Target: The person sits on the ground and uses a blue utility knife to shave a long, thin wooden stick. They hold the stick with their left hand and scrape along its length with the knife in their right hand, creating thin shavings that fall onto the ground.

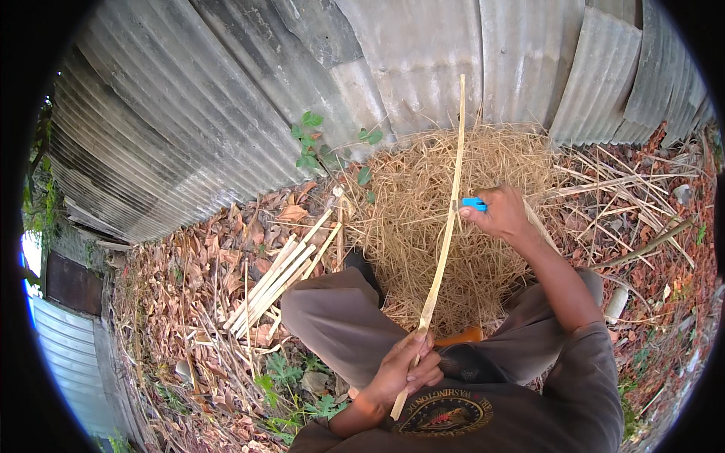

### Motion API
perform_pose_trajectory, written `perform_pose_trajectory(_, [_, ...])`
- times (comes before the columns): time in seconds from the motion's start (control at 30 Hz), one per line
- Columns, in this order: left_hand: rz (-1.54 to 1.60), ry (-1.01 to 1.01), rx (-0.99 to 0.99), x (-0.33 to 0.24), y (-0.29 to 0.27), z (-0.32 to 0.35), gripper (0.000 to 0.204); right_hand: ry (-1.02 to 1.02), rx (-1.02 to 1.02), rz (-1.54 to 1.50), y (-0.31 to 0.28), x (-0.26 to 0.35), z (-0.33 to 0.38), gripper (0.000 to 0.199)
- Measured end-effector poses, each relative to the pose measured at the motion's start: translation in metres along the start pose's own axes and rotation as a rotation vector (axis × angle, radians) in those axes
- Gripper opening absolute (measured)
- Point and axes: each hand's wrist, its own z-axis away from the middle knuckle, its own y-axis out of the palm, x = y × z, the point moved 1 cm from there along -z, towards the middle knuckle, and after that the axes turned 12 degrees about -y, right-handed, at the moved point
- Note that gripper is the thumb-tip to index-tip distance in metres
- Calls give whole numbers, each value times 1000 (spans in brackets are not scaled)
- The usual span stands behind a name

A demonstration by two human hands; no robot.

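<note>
Left hand (405, 368) is clenching the strip (442, 260) at six o'clock, right hand (501, 214) pinching a blue tool (474, 204), perhaps scraping; next stroke's needing steadiness.

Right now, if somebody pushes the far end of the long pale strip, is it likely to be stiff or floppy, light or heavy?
The long pale strip likely feels springy rather than floppy: it shows a gentle curve, without sharp bends. It is probably light, being narrow for its length. Its far end, well beyond the left hand, may swing sideways.
</note>
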Motion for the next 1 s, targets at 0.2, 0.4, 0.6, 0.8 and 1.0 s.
perform_pose_trajectory(0.2, [-113,-62,47,11,-6,11,32,39,-17,223,-24,-36,-10,73])
perform_pose_trajectory(0.4, [-200,-139,68,27,-22,44,33,341,-42,286,-57,-79,-10,77])
perform_pose_trajectory(0.6, [-403,-237,-153,25,-35,78,33,467,-92,357,-76,-119,3,75])
perform_pose_trajectory(0.8, [-444,-308,-156,29,-56,110,35,610,-102,420,-80,-150,14,82])
perform_pose_trajectory(1.0, [-588,-193,-310,33,-72,141,36,975,-140,306,-122,-219,72,96])
